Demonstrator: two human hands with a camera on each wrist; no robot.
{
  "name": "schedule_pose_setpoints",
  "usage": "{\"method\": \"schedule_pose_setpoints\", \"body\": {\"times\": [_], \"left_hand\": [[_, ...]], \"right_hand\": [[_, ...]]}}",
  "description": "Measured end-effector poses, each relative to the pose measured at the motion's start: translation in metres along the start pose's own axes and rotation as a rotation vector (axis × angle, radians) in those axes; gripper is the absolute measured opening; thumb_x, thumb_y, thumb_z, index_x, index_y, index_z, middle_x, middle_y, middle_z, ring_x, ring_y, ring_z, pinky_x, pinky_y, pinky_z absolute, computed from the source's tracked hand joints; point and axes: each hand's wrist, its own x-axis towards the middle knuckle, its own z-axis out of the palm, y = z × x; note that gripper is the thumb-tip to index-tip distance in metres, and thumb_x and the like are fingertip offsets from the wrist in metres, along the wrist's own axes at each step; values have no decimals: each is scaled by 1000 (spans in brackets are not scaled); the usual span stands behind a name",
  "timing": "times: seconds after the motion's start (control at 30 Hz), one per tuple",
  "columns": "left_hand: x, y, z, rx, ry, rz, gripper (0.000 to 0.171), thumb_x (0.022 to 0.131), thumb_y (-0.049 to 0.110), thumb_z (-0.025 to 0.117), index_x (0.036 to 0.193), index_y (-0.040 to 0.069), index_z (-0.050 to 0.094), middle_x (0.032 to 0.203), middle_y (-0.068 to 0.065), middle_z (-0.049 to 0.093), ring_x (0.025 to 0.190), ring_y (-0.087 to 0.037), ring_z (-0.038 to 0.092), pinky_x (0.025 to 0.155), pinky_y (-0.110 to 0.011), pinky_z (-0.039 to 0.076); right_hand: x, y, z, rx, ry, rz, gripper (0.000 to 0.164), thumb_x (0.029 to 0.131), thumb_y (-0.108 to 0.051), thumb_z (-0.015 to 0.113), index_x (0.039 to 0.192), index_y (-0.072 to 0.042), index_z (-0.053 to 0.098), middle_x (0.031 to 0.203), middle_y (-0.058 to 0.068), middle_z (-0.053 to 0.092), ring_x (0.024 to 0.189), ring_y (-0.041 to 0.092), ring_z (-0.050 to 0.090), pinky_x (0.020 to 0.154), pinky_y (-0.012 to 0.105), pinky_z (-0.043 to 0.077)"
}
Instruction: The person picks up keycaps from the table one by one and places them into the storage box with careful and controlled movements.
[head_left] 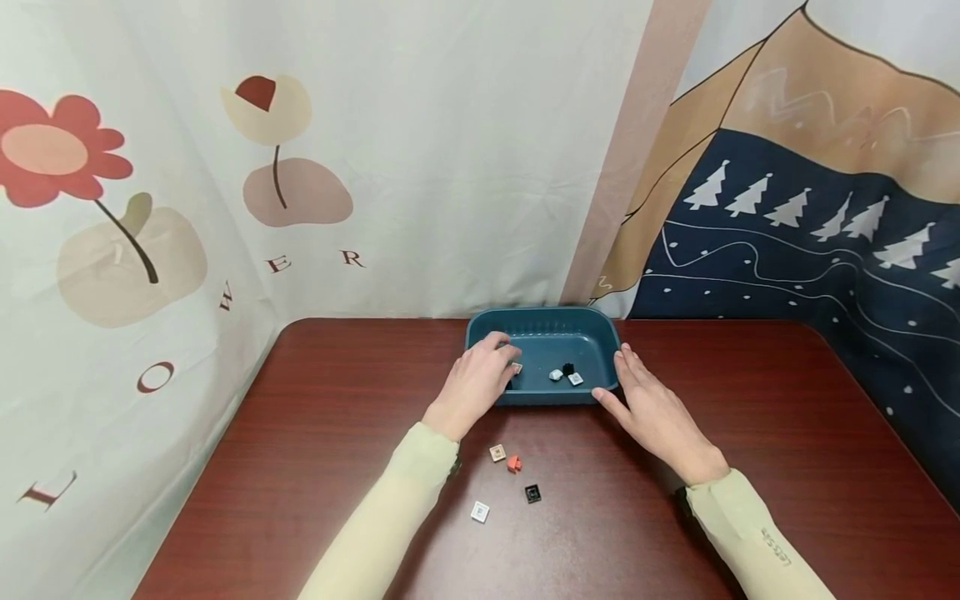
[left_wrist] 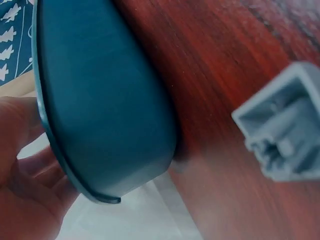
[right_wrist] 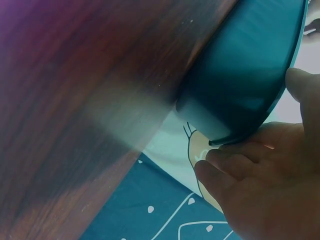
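Observation:
A teal plastic tray (head_left: 558,397) stands at the table's far edge. My left hand (head_left: 474,379) reaches over its left end, with a small pale keycap (head_left: 517,367) between thumb and fingertips. Straight fingers of my right hand (head_left: 663,417) lie along the tray's right end, the thumb at the front rim. Inside the tray lie a white keycap (head_left: 575,379), a black keycap (head_left: 567,368) and a pale bluish piece (head_left: 556,375). In the left wrist view, the rim hides the left fingertips; a grey-white keycap (left_wrist: 287,132) with its hollow underside showing is close to that camera.
On the table (head_left: 337,433) before the tray lie a beige keycap (head_left: 497,453), an orange-red piece (head_left: 513,463), a black keycap (head_left: 532,493) and a white keycap (head_left: 480,512). A printed curtain (head_left: 450,167) hangs behind the table's far edge.

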Motion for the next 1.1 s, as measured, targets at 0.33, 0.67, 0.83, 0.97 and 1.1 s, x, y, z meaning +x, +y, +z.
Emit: {"method": "schedule_pose_setpoints", "body": {"times": [0.33,0.67,0.83,0.97,1.1], "left_hand": [[-13,3,-13,76,92,68,37,101,25,71,133,8,69,133,-10,65,115,-26,67,96,-45,55],[-38,-1,-24,125,128,125,41,99,27,73,136,10,67,141,-12,61,128,-31,60,103,-51,50],[-48,-3,-30,166,133,149,42,99,29,72,135,9,67,142,-13,60,130,-30,58,107,-51,46],[-56,-4,-33,185,122,151,43,98,29,73,135,8,67,141,-13,61,130,-30,58,110,-53,43],[-64,-5,-36,186,118,156,44,98,29,73,136,8,67,141,-13,62,130,-30,57,111,-52,43]], "right_hand": [[0,0,0,-4,-4,2,81,106,-45,58,155,14,31,165,30,23,151,45,29,115,59,34],[0,0,0,-3,-5,-1,83,106,-49,55,155,14,32,165,30,24,151,45,29,115,59,34],[-1,0,-1,1,-6,1,83,106,-49,54,155,14,32,165,30,24,151,46,29,116,59,33],[-1,-1,-1,3,-6,3,83,106,-49,54,155,14,31,165,30,23,151,46,29,116,59,33],[-1,-1,-1,4,-3,-1,82,106,-48,54,154,15,31,165,31,23,150,46,29,116,59,33]]}}
